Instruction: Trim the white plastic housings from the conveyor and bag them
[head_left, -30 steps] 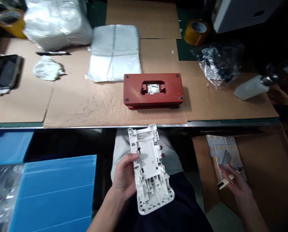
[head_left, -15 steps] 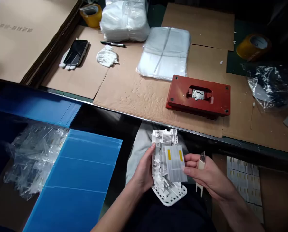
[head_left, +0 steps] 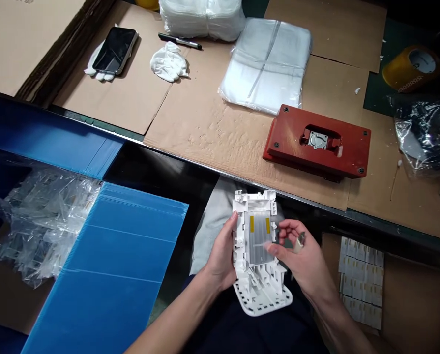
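My left hand (head_left: 220, 255) grips the left edge of a white moulded plastic housing (head_left: 258, 285) held upright over my lap. A grey foil-like pad with two yellow strips (head_left: 258, 238) lies in the housing's upper recess. My right hand (head_left: 301, 255) presses a finger on the pad's lower right and keeps a small cream-handled tool (head_left: 299, 242) tucked between its fingers.
A red metal fixture block (head_left: 317, 145) sits on the cardboard-covered bench. Behind it lie stacked clear bags (head_left: 267, 64), a white glove (head_left: 168, 61), a pen, a phone (head_left: 114, 43) and a tape roll (head_left: 411, 66). Blue corrugated bins (head_left: 105, 265) stand left; a box of pads (head_left: 360, 280) right.
My right hand brought a grey pad up from the box and laid it into the housing's recess; it now presses it flat. The view swung to the left.
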A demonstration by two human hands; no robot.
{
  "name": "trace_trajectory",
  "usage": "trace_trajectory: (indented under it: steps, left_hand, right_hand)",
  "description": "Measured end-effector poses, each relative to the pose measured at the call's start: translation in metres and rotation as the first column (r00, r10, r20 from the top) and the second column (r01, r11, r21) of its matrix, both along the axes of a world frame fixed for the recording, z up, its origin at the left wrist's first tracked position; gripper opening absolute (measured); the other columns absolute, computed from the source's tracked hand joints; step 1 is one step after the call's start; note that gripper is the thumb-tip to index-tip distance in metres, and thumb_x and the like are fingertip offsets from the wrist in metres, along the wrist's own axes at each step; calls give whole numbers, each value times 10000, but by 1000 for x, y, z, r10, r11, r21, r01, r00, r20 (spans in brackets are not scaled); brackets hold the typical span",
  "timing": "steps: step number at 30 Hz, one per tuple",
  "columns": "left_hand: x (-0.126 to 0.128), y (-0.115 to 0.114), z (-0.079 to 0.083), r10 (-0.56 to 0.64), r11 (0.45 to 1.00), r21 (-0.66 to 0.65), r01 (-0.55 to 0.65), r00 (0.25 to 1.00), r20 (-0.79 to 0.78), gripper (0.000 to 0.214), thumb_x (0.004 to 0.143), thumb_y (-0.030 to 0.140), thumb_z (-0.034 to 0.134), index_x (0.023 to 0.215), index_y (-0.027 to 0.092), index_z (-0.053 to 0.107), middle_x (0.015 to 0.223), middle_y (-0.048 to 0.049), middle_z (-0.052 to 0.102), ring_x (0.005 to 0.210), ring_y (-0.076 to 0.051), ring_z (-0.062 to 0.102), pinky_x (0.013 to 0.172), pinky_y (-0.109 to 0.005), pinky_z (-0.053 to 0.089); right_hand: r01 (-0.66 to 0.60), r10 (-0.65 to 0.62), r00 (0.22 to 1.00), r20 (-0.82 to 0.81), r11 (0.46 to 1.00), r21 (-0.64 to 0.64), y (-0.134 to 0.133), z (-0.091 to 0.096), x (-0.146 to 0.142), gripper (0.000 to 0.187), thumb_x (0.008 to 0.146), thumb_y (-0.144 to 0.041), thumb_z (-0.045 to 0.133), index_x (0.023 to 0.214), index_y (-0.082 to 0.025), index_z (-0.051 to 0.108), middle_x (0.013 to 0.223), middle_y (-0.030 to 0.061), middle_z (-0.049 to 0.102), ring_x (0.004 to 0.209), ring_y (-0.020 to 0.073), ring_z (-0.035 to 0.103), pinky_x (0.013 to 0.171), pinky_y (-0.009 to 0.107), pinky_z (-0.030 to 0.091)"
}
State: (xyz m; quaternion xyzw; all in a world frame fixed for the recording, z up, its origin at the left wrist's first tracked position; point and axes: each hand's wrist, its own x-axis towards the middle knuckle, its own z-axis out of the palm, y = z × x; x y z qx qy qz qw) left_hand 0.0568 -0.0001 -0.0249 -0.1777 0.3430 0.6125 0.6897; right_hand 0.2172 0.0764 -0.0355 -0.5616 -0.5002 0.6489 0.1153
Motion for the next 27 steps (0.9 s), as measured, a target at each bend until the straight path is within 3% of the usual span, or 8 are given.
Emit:
trace_trajectory:
  steps: [4, 8, 11, 13, 16, 19, 23, 27]
  left_hand:
    - [-1, 0, -3, -24, 999, -32, 25, 999, 35, 532, 940, 525, 548, 1264, 116, 656, 1091, -162, 753, 1028, -350, 711, 960, -477, 538]
    - [-1, -7, -7, -111, 993, -40, 111, 994, 18, 653, 929, 631, 499, 1317, 116, 601, 1171, -179, 719, 1083, -363, 682, 959, -479, 532]
    - [0, -17, -6, -200, 980, -65, 189, 930, -310, 684, 875, 546, 663, 1436, 211, 461, 1335, -142, 640, 1182, -337, 629, 990, -444, 508]
    - [1, -23, -5, -293, 953, -104, 285, 774, -561, 878, 755, 372, 833, 1487, 251, 364, 1417, -128, 578, 1246, -333, 582, 1038, -430, 468]
    - [5, -30, -3, -379, 913, -187, 363, 584, -717, 1040, 670, 230, 879, 1517, 238, 277, 1408, -127, 577, 1259, -326, 565, 1073, -418, 429]
    - [8, -36, -1, -374, 915, -190, 356, 572, -730, 958, 712, 211, 842, 1495, 242, 291, 1352, -109, 619, 1209, -304, 600, 1013, -384, 472]
    - [14, -52, 5, -385, 912, -190, 364, 596, -704, 865, 723, 187, 834, 1451, 268, 373, 1370, -91, 610, 1211, -300, 606, 990, -359, 487]
    - [19, -68, 5, -414, 901, -214, 378, 601, -683, 870, 731, 200, 837, 1463, 292, 376, 1335, -73, 636, 1205, -290, 610, 998, -357, 478]
  right_hand:
    - [-102, 59, 979, -196, 971, -216, 4, -5, -3, 588, 706, -399, 885, 1221, -235, 656, 1180, 79, 699, 1118, 263, 639, 949, 363, 539]
    - [-232, 108, 940, -322, 898, -375, 4, -3, -2, 523, 738, -391, 866, 1189, -178, 710, 1184, 110, 729, 1028, 284, 692, 921, 400, 555]
    - [-179, 87, 950, -300, 938, -296, 0, -4, -1, 515, 742, -402, 863, 1181, -175, 717, 1180, 110, 736, 1060, 297, 690, 950, 412, 552]
    - [-155, 92, 961, -262, 961, -230, -3, -4, -2, 496, 751, -411, 854, 1169, -181, 718, 1180, 106, 737, 1093, 301, 684, 969, 410, 551]
    - [-206, 164, 965, -202, 957, -205, -7, -2, -4, 491, 764, -421, 836, 1182, -199, 707, 1184, 93, 737, 1064, 291, 701, 904, 379, 588]
    - [-255, 232, 963, -134, 947, -197, -13, 2, -2, 497, 766, -395, 826, 1214, -228, 691, 1209, 66, 730, 1024, 276, 713, 847, 352, 606]
    - [-287, 275, 957, -89, 936, -205, -35, 2, 10, 495, 817, -341, 772, 1283, -251, 631, 1262, 55, 709, 1122, 280, 681, 939, 373, 579]
    - [-357, 349, 933, -85, 927, -115, -58, -7, 19, 438, 879, -328, 703, 1296, -235, 602, 1280, 87, 694, 1174, 288, 652, 990, 403, 548]
